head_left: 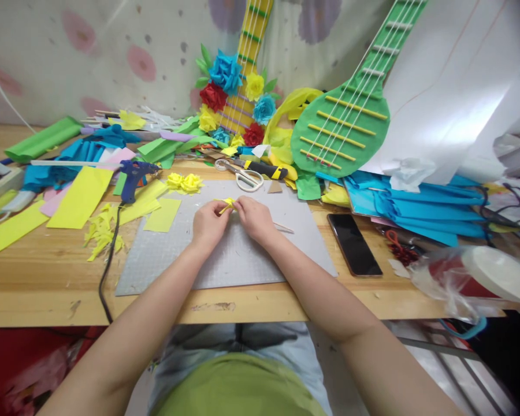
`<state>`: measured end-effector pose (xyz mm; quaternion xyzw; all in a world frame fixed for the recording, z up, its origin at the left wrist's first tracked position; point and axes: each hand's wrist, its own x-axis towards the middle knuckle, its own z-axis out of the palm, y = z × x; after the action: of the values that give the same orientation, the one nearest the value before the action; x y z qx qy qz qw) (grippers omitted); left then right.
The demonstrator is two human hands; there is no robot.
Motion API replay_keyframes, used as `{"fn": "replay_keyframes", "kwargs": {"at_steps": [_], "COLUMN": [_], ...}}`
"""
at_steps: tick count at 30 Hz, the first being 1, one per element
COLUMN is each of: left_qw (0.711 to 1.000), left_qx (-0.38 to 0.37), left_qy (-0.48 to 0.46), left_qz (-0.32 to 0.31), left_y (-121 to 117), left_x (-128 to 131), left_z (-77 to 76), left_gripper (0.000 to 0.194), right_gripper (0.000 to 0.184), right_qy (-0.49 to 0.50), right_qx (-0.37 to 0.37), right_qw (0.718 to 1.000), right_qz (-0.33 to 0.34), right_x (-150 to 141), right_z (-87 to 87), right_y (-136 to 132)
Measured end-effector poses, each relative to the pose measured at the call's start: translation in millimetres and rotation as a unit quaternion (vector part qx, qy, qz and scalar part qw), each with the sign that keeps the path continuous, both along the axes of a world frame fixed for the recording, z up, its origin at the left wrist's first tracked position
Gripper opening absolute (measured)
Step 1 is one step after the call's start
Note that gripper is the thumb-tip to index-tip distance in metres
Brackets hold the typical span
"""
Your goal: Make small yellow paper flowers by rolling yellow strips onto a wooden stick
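A small piece of yellow crepe paper [227,203] is pinched between my two hands above the grey cutting mat [164,260]. My left hand [208,221] has its fingers closed on the paper's left side. From the right, my right hand [255,218] grips the same piece with thumb and fingertips, which partly hide it. Behind my left hand, finished yellow paper flowers [185,183] rest at the mat's back edge. A flat yellow paper rectangle [163,215] lies to the left. A thin stick [283,228] shows beside my right wrist.
White-handled scissors [249,180] and a yellow-black cutter [266,170] lie behind the mat. A blue glue gun [133,179], its cord trailing forward, stands left near yellow scraps [104,231]. A phone [354,244] lies right. Green [342,130] and yellow [249,46] paper instruments lean behind.
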<state>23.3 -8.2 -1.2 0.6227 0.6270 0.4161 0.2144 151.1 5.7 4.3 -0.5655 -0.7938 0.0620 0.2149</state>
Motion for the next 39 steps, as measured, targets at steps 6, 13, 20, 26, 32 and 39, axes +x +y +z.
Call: {"fn": "replay_keyframes", "kwargs": {"at_steps": [6, 13, 20, 26, 32, 39], "left_qw": [0.997, 0.986, 0.972, 0.968, 0.966, 0.966], "left_qx": [0.063, 0.097, 0.124, 0.179, 0.191, 0.186], "left_qy": [0.050, 0.129, 0.176, 0.162, 0.159, 0.163], "left_qz": [0.004, 0.042, 0.094, 0.064, 0.064, 0.070], "left_y": [0.2, -3.6, -2.2, -1.9, -3.2, -2.2], "left_x": [2.5, 4.2, 2.5, 0.8, 0.9, 1.2], "left_z": [-3.9, -1.9, -5.0, -6.3, -6.9, -7.3], "left_gripper": [0.020, 0.016, 0.014, 0.011, 0.010, 0.011], "right_gripper": [0.026, 0.027, 0.027, 0.025, 0.027, 0.026], "right_qy": [0.008, -0.005, -0.011, -0.012, -0.032, -0.046], "right_qx": [-0.001, -0.010, 0.018, 0.049, 0.052, 0.030], "right_qw": [1.000, 1.000, 0.998, 0.996, 0.997, 0.997], "right_qz": [-0.018, -0.014, 0.055, 0.070, 0.054, 0.055], "right_x": [-0.7, -2.2, -0.6, 3.3, 2.8, 2.1], "right_z": [1.3, 2.8, 2.4, 0.9, -2.4, -2.7], "right_y": [0.3, -2.6, -3.1, -0.6, -0.2, 0.2]}}
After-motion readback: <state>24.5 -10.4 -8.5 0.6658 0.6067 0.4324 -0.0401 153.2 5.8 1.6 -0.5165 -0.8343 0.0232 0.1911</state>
